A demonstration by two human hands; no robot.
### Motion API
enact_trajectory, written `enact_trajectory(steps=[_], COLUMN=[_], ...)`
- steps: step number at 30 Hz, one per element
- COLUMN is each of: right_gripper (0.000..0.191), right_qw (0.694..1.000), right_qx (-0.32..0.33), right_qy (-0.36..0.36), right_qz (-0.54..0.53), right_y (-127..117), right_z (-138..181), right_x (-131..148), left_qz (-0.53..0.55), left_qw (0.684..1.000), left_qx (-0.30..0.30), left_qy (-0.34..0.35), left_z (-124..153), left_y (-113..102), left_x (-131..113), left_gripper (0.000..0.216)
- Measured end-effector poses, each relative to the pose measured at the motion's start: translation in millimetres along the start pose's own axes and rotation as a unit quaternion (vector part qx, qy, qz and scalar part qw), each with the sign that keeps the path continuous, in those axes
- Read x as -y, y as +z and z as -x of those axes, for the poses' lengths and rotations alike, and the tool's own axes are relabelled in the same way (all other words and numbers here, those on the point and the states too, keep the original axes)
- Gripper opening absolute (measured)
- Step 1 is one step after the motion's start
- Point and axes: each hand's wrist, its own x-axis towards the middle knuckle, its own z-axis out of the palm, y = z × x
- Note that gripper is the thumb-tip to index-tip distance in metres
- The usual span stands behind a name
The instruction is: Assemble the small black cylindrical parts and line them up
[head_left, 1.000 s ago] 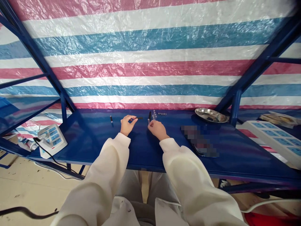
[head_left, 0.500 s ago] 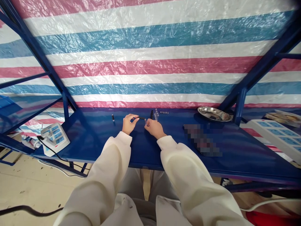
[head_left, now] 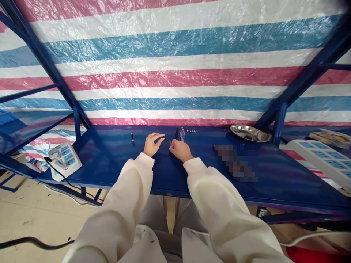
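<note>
My left hand [head_left: 153,144] is closed in a pinch on one end of a slim black rod-like piece [head_left: 167,138]. That piece slants down to the right, and its far end meets or nearly meets what my other hand holds. My right hand [head_left: 182,150] is closed around a small clear tube-like piece [head_left: 172,144], mostly hidden by the fingers. Behind it, a row of small black parts [head_left: 177,133] and a row of clear parts [head_left: 182,134] stand on the blue table [head_left: 109,153]. To the left, a short black-and-clear pen-like piece [head_left: 132,137] stands apart.
Several small shiny parts [head_left: 191,131] line up near the back edge. A steel dish [head_left: 250,133] sits at the back right, with a pixelated dark object [head_left: 235,163] before it. Power strips lie at left [head_left: 65,160] and right [head_left: 326,157].
The black rod-like piece has tipped from nearly level to slanting, its right end lowered toward the clear piece. My hands have barely shifted.
</note>
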Motion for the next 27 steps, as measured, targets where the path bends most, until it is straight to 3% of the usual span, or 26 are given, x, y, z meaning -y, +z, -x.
enact_trajectory(steps=[7, 20, 27], right_gripper=[0.013, 0.012, 0.014], right_qw=[1.0, 0.997, 0.987], right_qx=[-0.007, -0.032, -0.089], right_qy=[0.003, -0.034, -0.08], right_qz=[-0.012, -0.058, -0.109], right_y=[1, 1, 2], right_z=[0, 3, 3], right_x=[2, 4, 4], left_qz=[-0.011, 0.035, 0.098], left_qw=[0.997, 0.993, 0.983], left_qx=[0.058, 0.104, 0.083], left_qy=[0.058, -0.038, -0.128], left_z=[5, 5, 3], left_y=[6, 10, 10], left_x=[-5, -3, 1], left_gripper=[0.02, 0.01, 0.018])
